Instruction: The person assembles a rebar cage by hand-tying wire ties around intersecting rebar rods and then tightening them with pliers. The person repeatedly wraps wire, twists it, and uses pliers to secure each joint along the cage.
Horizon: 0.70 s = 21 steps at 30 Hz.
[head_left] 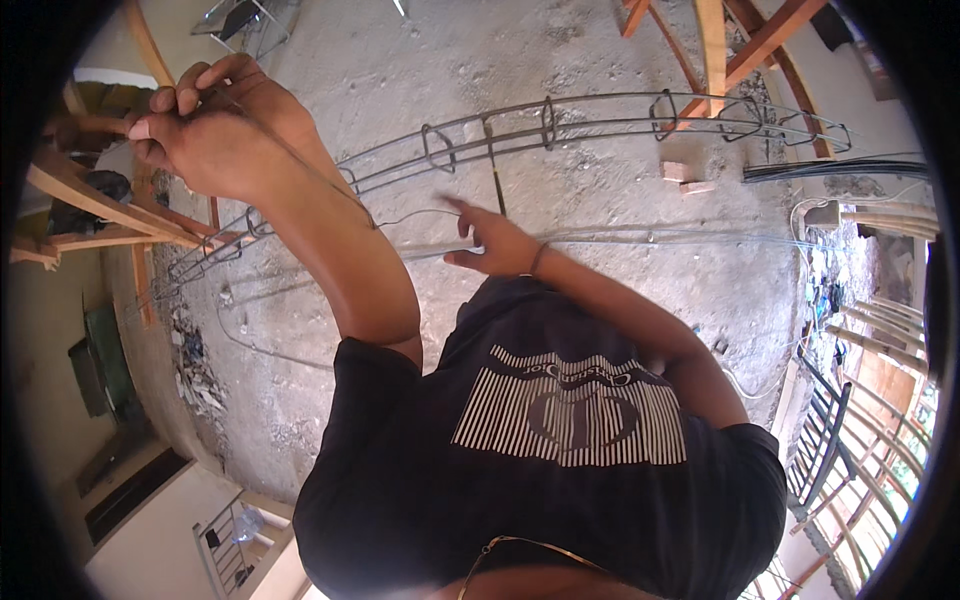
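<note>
Wire is partly hidden by the left hand gripping it.

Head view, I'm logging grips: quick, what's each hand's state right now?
Left hand: closed, holding a thin wire.
Right hand: open; whether it touches the wire cannot be told.

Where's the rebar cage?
Head view: the rebar cage runs left to right across the upper half, beyond the right hand, passing a wooden frame at upper right.
</note>
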Available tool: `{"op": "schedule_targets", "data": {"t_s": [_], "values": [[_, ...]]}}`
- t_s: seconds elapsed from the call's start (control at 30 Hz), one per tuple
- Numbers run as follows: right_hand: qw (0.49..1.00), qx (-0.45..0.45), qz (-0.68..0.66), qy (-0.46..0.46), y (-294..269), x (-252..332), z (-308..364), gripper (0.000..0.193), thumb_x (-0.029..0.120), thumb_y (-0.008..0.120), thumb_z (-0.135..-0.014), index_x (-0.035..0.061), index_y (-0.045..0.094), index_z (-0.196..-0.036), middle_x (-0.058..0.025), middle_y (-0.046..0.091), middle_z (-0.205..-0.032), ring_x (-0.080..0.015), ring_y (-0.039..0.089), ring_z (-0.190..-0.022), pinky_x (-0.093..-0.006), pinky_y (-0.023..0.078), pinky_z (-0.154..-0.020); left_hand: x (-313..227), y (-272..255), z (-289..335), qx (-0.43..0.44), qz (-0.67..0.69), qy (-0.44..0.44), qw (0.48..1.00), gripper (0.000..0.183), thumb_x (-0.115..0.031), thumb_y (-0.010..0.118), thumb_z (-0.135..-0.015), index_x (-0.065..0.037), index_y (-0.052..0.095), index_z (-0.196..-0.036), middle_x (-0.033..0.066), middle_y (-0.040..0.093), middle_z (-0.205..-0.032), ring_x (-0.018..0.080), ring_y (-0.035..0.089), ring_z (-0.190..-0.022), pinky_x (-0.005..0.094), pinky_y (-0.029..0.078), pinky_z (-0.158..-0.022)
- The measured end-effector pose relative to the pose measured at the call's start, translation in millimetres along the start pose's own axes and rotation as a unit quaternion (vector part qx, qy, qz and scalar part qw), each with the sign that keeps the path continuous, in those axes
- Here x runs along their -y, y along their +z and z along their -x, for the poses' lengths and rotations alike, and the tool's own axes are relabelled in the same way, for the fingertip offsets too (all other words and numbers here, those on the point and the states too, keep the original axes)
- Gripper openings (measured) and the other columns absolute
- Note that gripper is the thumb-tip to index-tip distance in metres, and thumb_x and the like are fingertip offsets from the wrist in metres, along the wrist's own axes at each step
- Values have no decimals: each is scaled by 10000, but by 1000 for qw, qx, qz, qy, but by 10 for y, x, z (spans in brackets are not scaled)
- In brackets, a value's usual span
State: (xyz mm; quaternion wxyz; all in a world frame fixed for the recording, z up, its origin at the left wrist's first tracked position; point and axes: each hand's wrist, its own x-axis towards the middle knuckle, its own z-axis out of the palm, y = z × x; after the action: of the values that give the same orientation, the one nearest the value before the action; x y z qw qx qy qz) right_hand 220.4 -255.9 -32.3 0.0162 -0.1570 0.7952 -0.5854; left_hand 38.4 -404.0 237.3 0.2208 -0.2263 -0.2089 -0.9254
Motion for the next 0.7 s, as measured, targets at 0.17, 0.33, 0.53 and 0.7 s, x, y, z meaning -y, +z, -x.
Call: {"op": "schedule_targets", "data": {"t_s": [0.17,0.33,0.53,0.7], "values": [[986,-14,-45,161,-599,150,485,228,223,552,-1016,64,690,-1103,-164,711,-874,-333,697,-860,-421,527,-797,157,201,-87,-39,-203,99,974,108,-325,575,-1053,-232,520,-1046,-46,546,-886,101,532,-769,294,484,-714],[963,-49,135,226,-1497,183,1521,246,224,523,-993,79,697,-1091,-124,732,-847,-304,711,-827,-419,528,-763,622,-35,269,-2,-154,-171,973,167,-319,593,-1041,-160,545,-1062,-17,562,-919,173,541,-844,350,500,-770],[755,-438,-449,191,-2052,700,2497,238,301,481,-1101,86,581,-1119,77,314,-679,-44,305,-559,-233,359,-557,1158,-129,1253,61,30,-491,869,320,-346,640,-1009,-108,589,-1216,49,652,-1095,214,608,-1055,421,500,-951],[710,-504,-489,52,-2124,1109,3308,216,297,496,-1095,93,552,-1142,81,304,-700,-52,290,-582,-233,294,-562,1252,579,2278,174,-298,-607,716,500,-340,626,-1009,-28,511,-1383,122,665,-1227,237,610,-1138,434,476,-996]]}}
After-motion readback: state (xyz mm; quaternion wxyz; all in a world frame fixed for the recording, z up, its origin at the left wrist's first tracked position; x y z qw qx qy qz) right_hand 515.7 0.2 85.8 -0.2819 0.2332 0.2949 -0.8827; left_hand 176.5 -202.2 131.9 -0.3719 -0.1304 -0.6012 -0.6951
